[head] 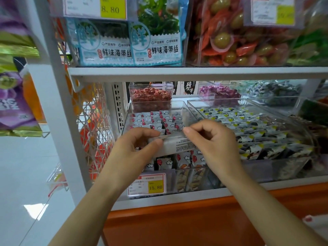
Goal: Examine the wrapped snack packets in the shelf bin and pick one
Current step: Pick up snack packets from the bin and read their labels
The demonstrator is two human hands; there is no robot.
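A clear plastic shelf bin (188, 172) on the lower shelf holds several small wrapped snack packets (160, 119), grey-white with red marks. Above the bin, both my hands hold one pale packet (174, 143), its printed back turned up. My left hand (140, 144) pinches its left end between thumb and fingers. My right hand (213, 139) pinches its upper right edge with curled fingers. The middle of the bin is hidden behind my hands.
A second clear bin (276, 166) to the right holds black, white and yellow packets. A price tag (147, 184) reading 15.80 hangs on the bin front. Red sweets (150, 96) sit in a bin behind. The upper shelf (195, 72) carries seaweed bags (156, 41). A white wire rack (94, 125) stands left.
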